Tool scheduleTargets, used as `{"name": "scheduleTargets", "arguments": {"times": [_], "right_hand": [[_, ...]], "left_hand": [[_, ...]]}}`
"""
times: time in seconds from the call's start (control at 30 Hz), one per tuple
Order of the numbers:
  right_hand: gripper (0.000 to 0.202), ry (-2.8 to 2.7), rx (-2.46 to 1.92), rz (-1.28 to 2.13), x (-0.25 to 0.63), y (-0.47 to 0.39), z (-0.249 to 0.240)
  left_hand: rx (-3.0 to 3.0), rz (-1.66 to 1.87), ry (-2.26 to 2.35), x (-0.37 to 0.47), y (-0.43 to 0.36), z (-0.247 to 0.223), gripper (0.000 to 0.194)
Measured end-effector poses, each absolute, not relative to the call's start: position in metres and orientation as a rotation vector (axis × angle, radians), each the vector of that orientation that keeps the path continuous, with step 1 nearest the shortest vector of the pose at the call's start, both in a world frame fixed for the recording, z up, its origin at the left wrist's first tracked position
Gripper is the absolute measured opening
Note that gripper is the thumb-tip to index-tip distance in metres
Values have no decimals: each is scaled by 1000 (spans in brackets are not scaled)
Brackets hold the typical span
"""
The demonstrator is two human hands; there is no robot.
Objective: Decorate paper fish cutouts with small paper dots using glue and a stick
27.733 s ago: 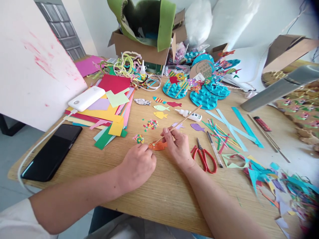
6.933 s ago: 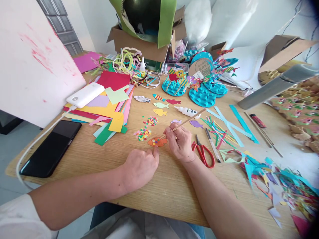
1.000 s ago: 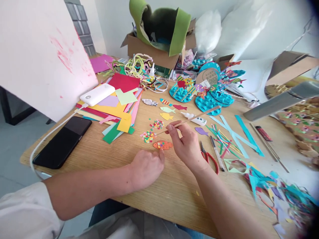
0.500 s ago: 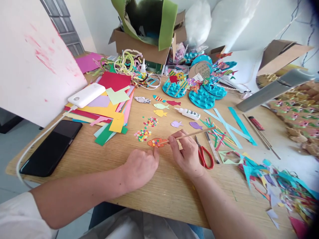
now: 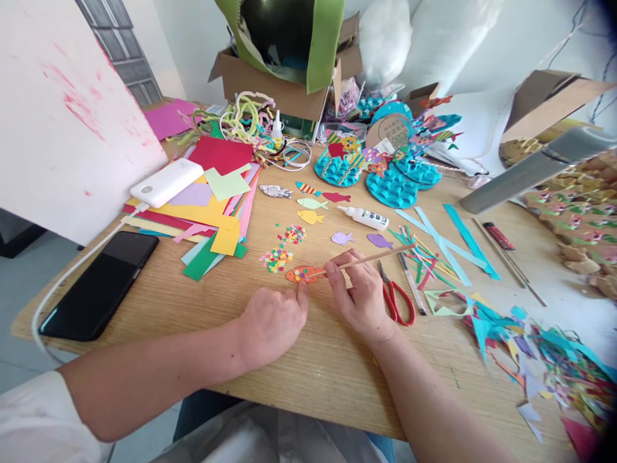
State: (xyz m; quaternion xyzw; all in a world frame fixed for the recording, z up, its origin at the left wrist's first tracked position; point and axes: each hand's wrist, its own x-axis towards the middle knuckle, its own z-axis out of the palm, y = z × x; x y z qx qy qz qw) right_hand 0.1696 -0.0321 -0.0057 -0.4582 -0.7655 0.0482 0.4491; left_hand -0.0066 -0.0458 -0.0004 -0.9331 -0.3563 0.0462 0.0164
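Note:
An orange paper fish [image 5: 293, 275] with colored dots lies flat on the table between my hands. The fingers of my left hand [image 5: 274, 321] are curled, and one extended fingertip holds down the fish's lower edge. Pinched in my right hand [image 5: 359, 289] is a thin wooden stick [image 5: 383, 254], its tip resting on the fish's dotted body. The right fingers cover part of the tail. Just behind the fish are two small piles of paper dots, a nearer one [image 5: 276, 260] and a farther one [image 5: 295, 234].
Paper fish [image 5: 311, 217], a glue bottle [image 5: 364, 217], red-handled scissors [image 5: 399, 301], a pen [image 5: 413, 286] and paper strips [image 5: 448, 247] surround the hands. Left are colored paper sheets [image 5: 222, 154], a power bank [image 5: 166, 183] and a phone [image 5: 99, 286]. Paper scraps [image 5: 535, 366] cover the right.
Both hands keep nearly the same pose, with the stick tip still on the fish. The stick has shifted very slightly; the view has moved a little.

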Motion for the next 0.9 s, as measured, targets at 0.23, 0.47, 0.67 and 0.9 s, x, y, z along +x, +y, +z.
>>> {"name": "scheduleTargets", "arguments": {"times": [0.23,0.47,0.67,0.9], "right_hand": [[17,-1899,-1126,120,169,-30,-6],[17,-1914,-1120,129,169,-31,-4],[17,-1918,-1124,133,168,-31,-3],[17,-1916,-1129,140,168,-31,-3]], "left_hand": [[-2912,122,-1127,-6,-45,0,44],[-2920,91,-1171,-8,-44,1,43],[-2921,84,-1170,-8,-42,-1,45],[-2900,73,-1208,-9,-43,5,32]]}}
